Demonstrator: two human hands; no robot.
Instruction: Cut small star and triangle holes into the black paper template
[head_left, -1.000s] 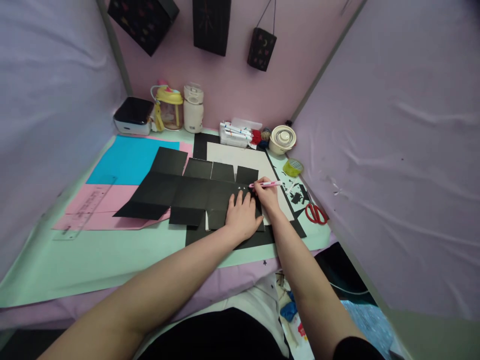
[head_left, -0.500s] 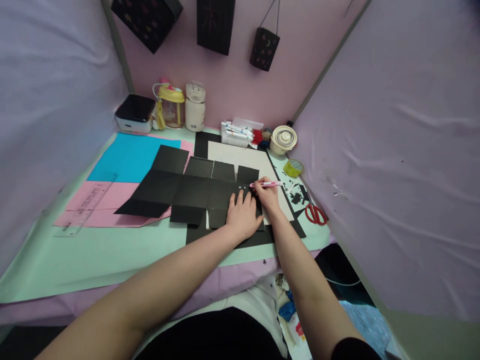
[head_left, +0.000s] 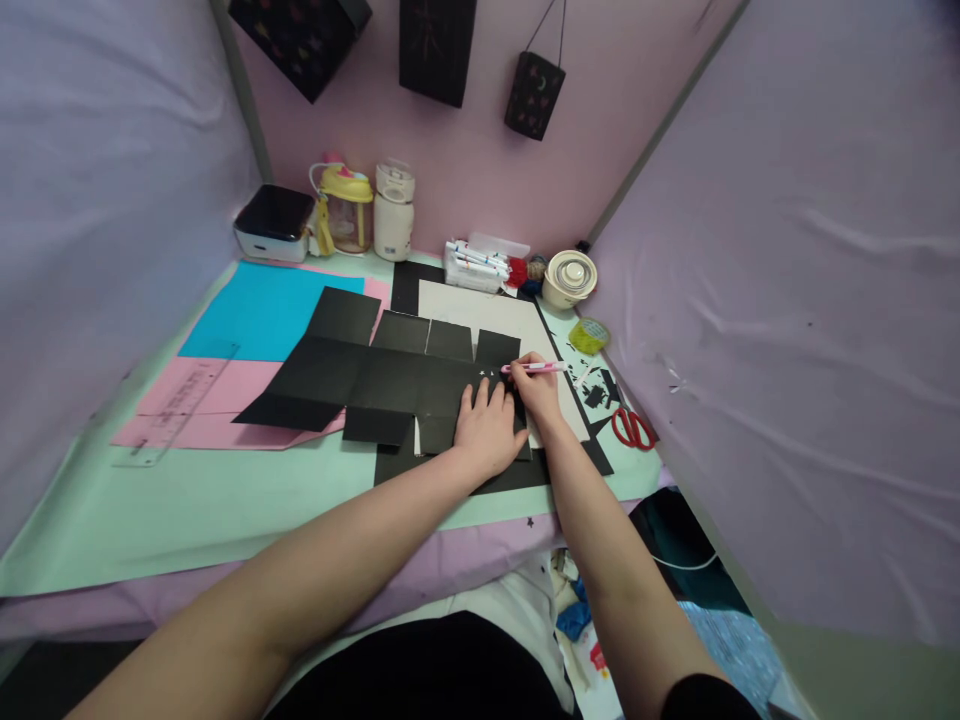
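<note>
A black card sheet (head_left: 390,375) with several cut, creased flaps lies unfolded on the table. My left hand (head_left: 489,428) rests flat on its right part with the fingers spread. Just right of it, my right hand (head_left: 534,385) is closed around a slim pink-and-white pen-shaped tool (head_left: 547,367). The tool's tip meets the card beside a few tiny white star shapes (head_left: 487,374); whether it is a nib or a blade is too small to tell. Under the card are a white board (head_left: 480,296) and another black sheet (head_left: 409,288).
Red-handled scissors (head_left: 634,428) and black paper scraps (head_left: 598,392) lie at the right, near green tape (head_left: 588,336). A clear ruler (head_left: 180,405) crosses pink paper (head_left: 247,385) at the left. Bottles (head_left: 394,215), a marker box (head_left: 476,268) and stacked bowls (head_left: 570,278) line the back.
The view has shifted slightly. My left hand stays flat on the card, and my right hand keeps the pen-shaped tool at nearly the same spot by the small stars.
</note>
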